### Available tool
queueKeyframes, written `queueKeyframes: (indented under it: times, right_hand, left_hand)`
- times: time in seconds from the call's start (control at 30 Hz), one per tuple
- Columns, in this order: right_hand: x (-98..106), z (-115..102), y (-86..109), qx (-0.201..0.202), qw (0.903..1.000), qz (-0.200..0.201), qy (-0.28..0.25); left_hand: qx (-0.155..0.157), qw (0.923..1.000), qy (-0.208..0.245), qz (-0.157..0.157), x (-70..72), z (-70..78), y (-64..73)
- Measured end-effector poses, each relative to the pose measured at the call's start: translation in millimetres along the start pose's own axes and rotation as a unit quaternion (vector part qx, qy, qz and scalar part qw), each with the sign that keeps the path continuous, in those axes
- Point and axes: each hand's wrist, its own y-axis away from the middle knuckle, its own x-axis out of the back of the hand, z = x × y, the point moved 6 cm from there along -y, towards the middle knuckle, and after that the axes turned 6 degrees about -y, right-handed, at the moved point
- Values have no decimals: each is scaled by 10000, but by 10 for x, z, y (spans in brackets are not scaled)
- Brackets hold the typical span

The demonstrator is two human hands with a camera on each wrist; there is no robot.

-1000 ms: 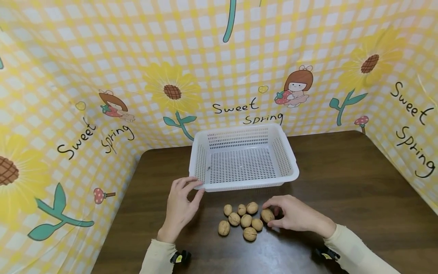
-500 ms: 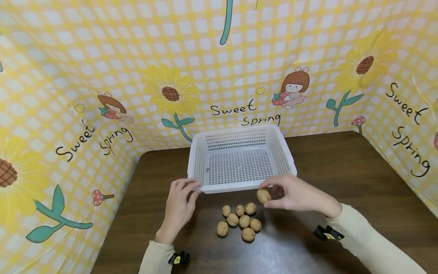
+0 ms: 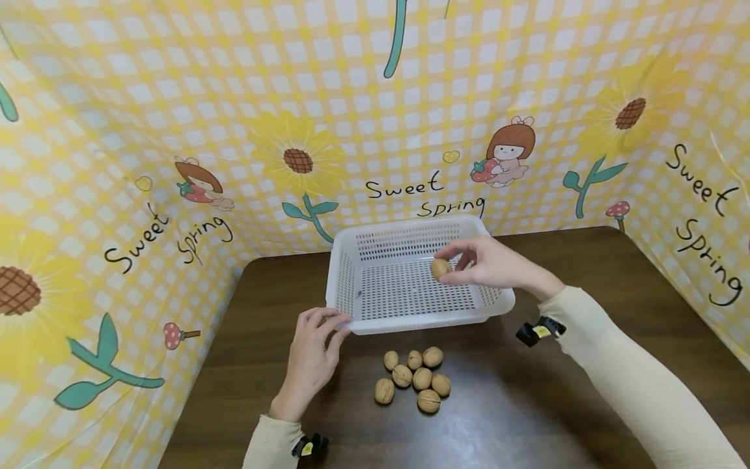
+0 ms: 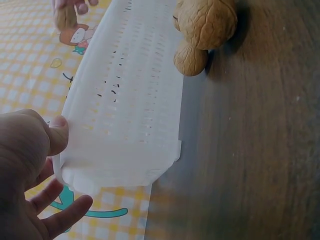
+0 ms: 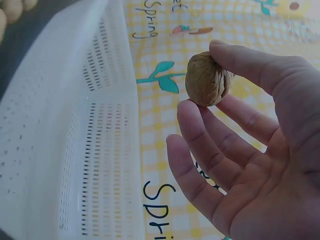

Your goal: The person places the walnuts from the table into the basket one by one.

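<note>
A white perforated plastic basket (image 3: 410, 322) stands on the table, with its near left corner held by my left hand (image 3: 312, 358). The left wrist view shows the thumb (image 4: 58, 136) on the basket's rim and the other fingers around the corner. Over the right part of the basket, my right hand (image 3: 495, 262) pinches a walnut (image 3: 440, 268) between thumb and fingertips. This held walnut (image 5: 206, 80) appears off the basket's floor, above its rim in the right wrist view. Several walnuts (image 3: 422, 378) lie in a loose cluster in front of the basket.
The dark wooden table (image 3: 574, 391) reaches back to a yellow checked cloth (image 3: 398, 130) that hangs behind and along both sides. The basket's far rim is close to this cloth. Black straps with cameras (image 3: 540, 331) sit on both wrists.
My right hand has lifted the walnut from the right of the cluster, carried it over the near rim and brought it above the basket's inside. The left hand has stayed at the corner.
</note>
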Motion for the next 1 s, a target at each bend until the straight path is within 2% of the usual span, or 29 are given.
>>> queueKeyframes:
  times: [0.23, 0.5, 0.6, 0.73, 0.87, 1.0]
  right_hand:
    - [75, 67, -389, -59, 9988, -93, -467]
    - [20, 213, -769, -588, 9981, 83, -137]
    - [-19, 359, -881, -814, 9960, 93, -351]
    - [-85, 571, -1023, -865, 9948, 98, -535]
    - [-173, 747, -1110, -1009, 9941, 151, -359]
    - [-238, 914, -1130, -1270, 9912, 366, -113]
  left_hand:
    - [42, 9999, 44, 95, 4, 2, 29]
    - [202, 9990, 372, 123, -16, -26, 41]
    - [344, 9979, 544, 42, -25, -38, 35]
    - [537, 9955, 775, -46, -34, -49, 25]
    - [618, 9943, 863, -72, -42, -54, 18]
    - [628, 9936, 942, -36, -54, -39, 11]
